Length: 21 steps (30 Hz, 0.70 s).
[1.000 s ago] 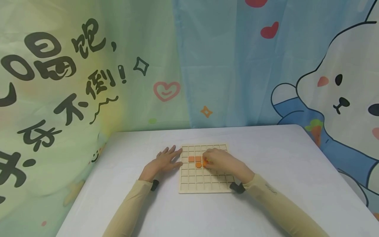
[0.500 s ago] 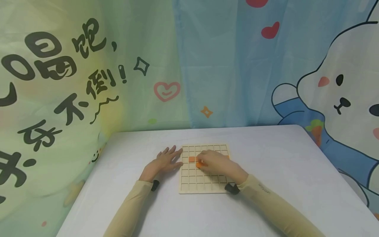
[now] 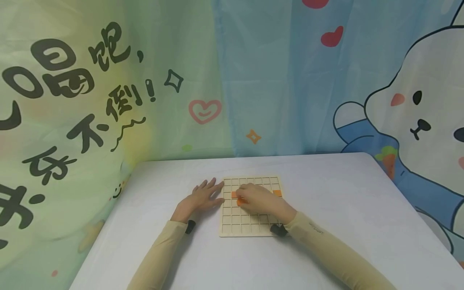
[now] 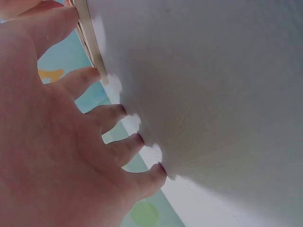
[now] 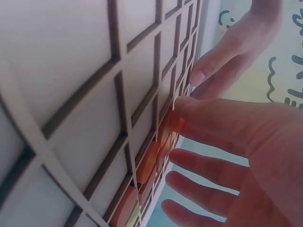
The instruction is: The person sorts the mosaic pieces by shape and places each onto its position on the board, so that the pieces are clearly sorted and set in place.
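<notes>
A light wooden grid board (image 3: 250,229) lies on the white table. My left hand (image 3: 199,198) rests at the board's left edge with fingers spread. In the left wrist view, the thumb and index finger of the left hand (image 4: 71,127) touch the board's side. Over the board's left middle, my right hand (image 3: 259,200) pinches an orange piece (image 5: 178,124) between thumb and index finger, the other fingers loosely extended. Orange tiles sit in cells: one (image 3: 233,194) left of the hand, another (image 3: 277,193) to its right. More orange pieces (image 5: 147,161) show beneath the fingers; the hand partly hides them.
The white tabletop (image 3: 326,181) extends around the board on all sides. Behind it hangs a printed curtain (image 3: 261,80) with hearts, lettering and a cartoon animal. Dark wrist cameras sit under both forearms, the right one (image 3: 278,230) over the board's lower right edge.
My right hand has slid leftward across the board, uncovering an orange tile on the right and covering part of the left pieces. The left hand has stayed in place.
</notes>
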{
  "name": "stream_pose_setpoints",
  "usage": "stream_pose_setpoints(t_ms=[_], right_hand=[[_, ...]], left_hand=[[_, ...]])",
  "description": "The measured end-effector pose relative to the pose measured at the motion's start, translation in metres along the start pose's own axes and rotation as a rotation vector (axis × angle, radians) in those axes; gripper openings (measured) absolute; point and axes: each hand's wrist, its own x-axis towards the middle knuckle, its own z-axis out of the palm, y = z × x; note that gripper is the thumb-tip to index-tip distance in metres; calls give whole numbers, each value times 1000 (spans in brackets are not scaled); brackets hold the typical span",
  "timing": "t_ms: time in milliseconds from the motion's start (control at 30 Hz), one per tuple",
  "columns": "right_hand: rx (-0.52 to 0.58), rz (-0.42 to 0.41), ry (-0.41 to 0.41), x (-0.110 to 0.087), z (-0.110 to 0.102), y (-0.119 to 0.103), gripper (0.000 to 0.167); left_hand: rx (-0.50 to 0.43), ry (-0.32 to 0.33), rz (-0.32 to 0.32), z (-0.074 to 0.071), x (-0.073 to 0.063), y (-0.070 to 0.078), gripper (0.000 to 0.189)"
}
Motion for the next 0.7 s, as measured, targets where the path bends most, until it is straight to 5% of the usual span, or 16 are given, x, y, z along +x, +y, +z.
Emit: stream_pose_setpoints(t_ms=[700], right_hand=[[-29,-24,2,8,3,-5,20]], left_hand=[[6,6,8,1,2,-3,72]])
